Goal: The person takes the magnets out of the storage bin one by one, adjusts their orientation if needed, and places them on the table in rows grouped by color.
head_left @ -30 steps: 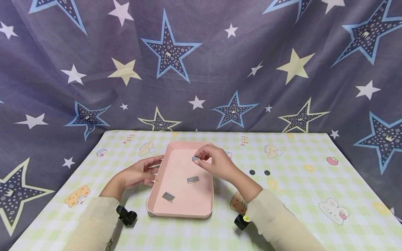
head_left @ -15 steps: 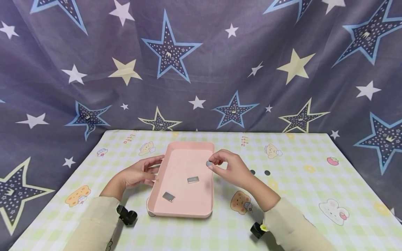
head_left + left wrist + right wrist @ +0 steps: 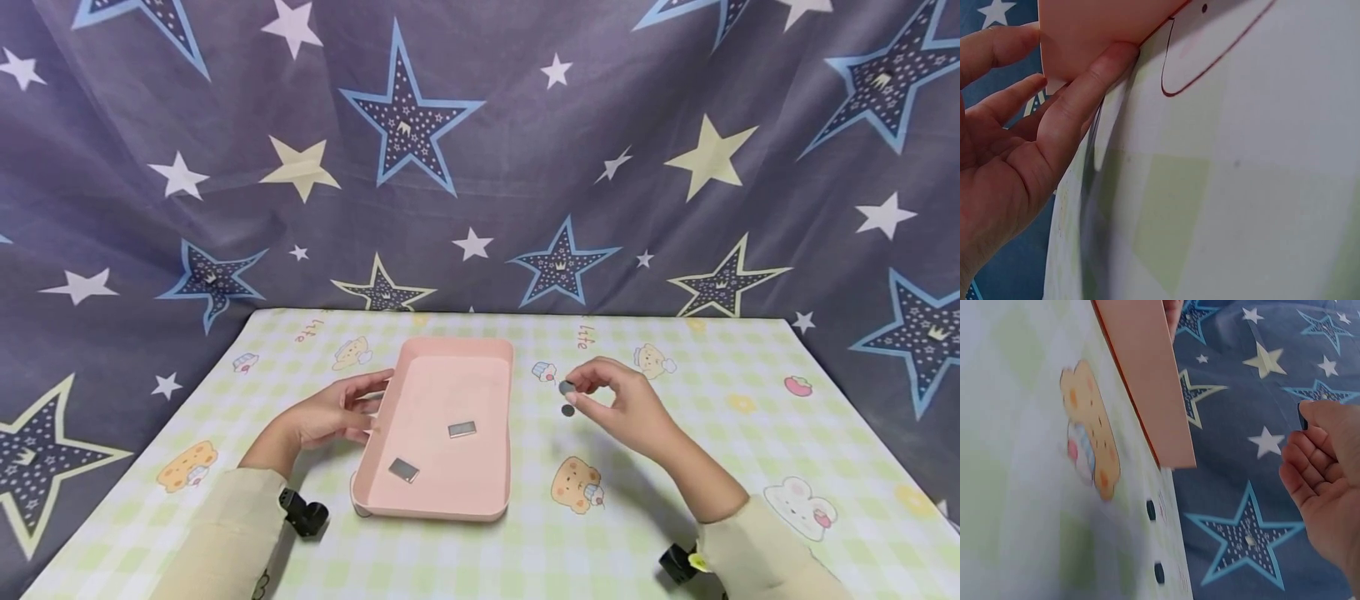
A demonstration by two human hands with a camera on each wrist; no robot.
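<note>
My right hand (image 3: 626, 408) pinches a small thin grey disc (image 3: 567, 387) between thumb and fingertips, above the cloth to the right of the tray. Edge-on, that disc (image 3: 1302, 417) looks dark in the right wrist view. Two similar dark discs, a nearer one (image 3: 1159, 573) and a farther one (image 3: 1151, 509), lie on the cloth; in the head view one disc (image 3: 567, 410) shows just below the held one. My left hand (image 3: 330, 414) touches the left wall of the pink tray (image 3: 431, 506), fingers spread and thumb (image 3: 1094, 75) against its outside.
Inside the tray lie two small silver-grey rectangular pieces, one near the middle (image 3: 462, 429) and one near the front left (image 3: 403, 470). A checked green-and-white cloth (image 3: 465, 558) with cartoon prints covers the table. Behind it hangs a dark star-patterned curtain (image 3: 480, 150).
My right hand has moved rightward from over the tray to over the cloth, still pinching the disc. My left hand and the tray have stayed put.
</note>
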